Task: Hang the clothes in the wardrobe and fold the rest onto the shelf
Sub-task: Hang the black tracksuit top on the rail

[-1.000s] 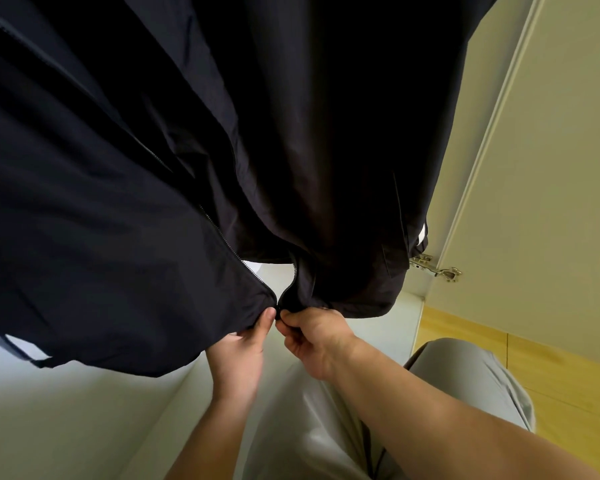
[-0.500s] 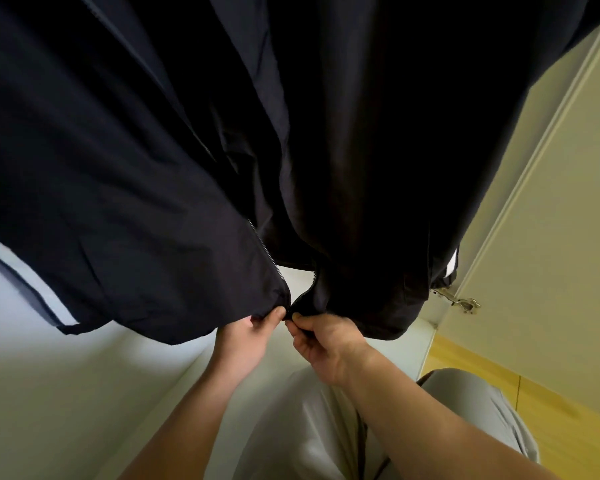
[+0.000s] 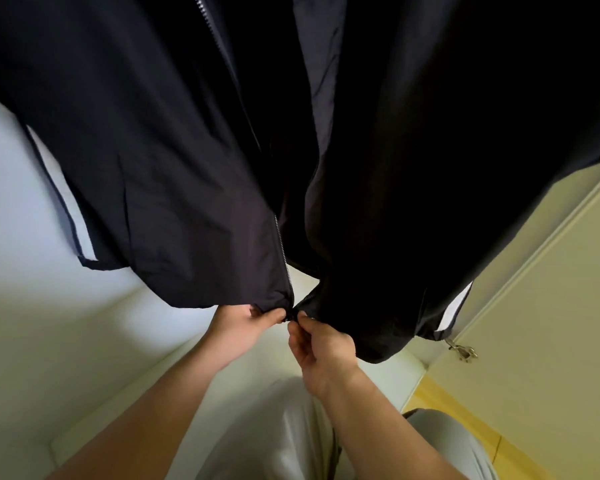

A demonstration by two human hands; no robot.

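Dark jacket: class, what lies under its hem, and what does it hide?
Under the dark jacket, the left hand and right hand each pinch a bottom zip corner. Below them are grey trousers and a pale panel. The cloth covers whatever is behind it.

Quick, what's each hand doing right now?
Left hand: closed, pinching the jacket at the zipper bottom.
Right hand: closed, pinching the jacket's other front edge.

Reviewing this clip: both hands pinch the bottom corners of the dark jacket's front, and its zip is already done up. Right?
Not done up. In the head view the zip is open: the front edges of the jacket hang apart above the hem. The left hand and right hand do pinch the bottom corners.
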